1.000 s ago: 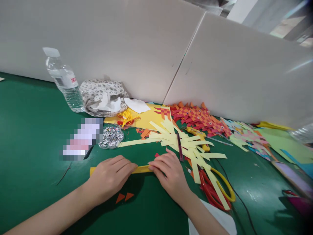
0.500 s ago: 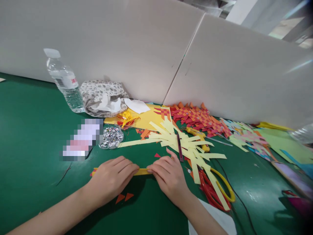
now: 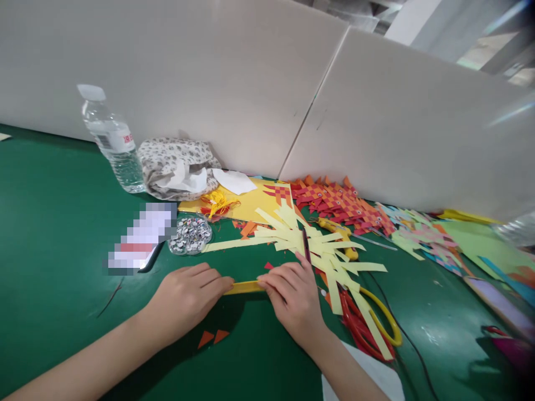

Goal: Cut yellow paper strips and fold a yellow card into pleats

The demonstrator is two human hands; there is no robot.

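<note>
Behind the green table (image 3: 58, 223), wall: grey panels (image 3: 167, 67) joined at a slanting dark seam.
Strip heap: pale yellow strips (image 3: 321, 248) splayed beyond and to the right of the right hand, a slim dark tool (image 3: 306, 244) lying across them.
Left hand (image 3: 188, 295): closed, fingertips pinching the yellow strip (image 3: 244, 287).
Right hand (image 3: 292, 292): thumb and fingers gripping that strip farther right.
Yellow strip: nearly level between both hands; cannot tell whether it touches the tabletop.
Triangles: two small orange pieces (image 3: 220, 335) on the table, on the near side of the strip.
</note>
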